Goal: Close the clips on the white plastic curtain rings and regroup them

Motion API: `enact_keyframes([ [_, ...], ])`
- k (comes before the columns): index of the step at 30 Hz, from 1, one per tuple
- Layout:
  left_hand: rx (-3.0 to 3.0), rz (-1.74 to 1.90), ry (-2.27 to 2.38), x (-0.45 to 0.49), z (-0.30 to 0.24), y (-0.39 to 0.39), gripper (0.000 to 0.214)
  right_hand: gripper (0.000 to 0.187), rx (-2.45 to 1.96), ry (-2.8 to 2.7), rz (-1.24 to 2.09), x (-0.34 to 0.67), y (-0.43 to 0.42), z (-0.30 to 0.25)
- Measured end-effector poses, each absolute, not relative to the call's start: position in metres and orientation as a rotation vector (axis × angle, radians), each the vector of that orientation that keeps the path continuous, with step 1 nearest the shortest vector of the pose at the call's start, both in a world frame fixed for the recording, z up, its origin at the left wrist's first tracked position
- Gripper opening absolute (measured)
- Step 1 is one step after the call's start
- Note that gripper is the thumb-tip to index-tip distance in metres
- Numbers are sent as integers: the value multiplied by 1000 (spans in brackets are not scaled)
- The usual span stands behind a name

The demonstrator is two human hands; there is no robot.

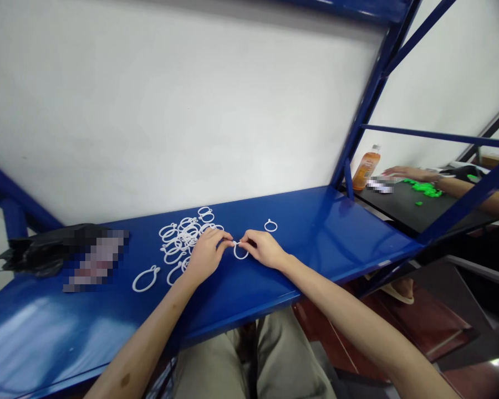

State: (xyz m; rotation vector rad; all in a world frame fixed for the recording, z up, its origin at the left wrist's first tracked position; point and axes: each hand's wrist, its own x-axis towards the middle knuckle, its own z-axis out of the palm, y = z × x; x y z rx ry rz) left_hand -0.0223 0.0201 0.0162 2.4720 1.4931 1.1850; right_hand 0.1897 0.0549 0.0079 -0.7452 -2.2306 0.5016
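Between my two hands is a white ring with a small loop on top (241, 256), held just above the blue shelf. My left hand (210, 252) pinches it by the small loop with thumb and forefinger. From the other side my right hand (264, 247) pinches the same ring near its top. A pile of similar white rings (185, 235) lies beside and partly behind my left hand. One larger-looking ring (145, 279) rests apart at the left, and a single ring (270, 225) lies beyond my right hand.
The blue metal shelf (316, 233) has upright posts at both ends and a white wall behind. A black plastic bag (41, 252) and a blurred-out flat item (97, 260) lie at the left. At right, another person's hand (411, 173) reaches over green pieces (426, 189) near an orange bottle (366, 168).
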Motion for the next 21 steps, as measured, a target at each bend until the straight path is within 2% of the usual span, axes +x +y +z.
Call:
enact_keyframes([
  [14, 2588, 1164, 1541, -22, 13, 20, 17, 17, -659, -2321, 210, 187, 55, 3],
  [18, 2546, 1298, 1661, -36, 21, 25, 20, 12, -789, -2111, 263, 198, 72, 3],
  [21, 2493, 1347, 1831, -53, 23, 30, 25, 13, -1050, -1883, 207, 216, 90, 4],
])
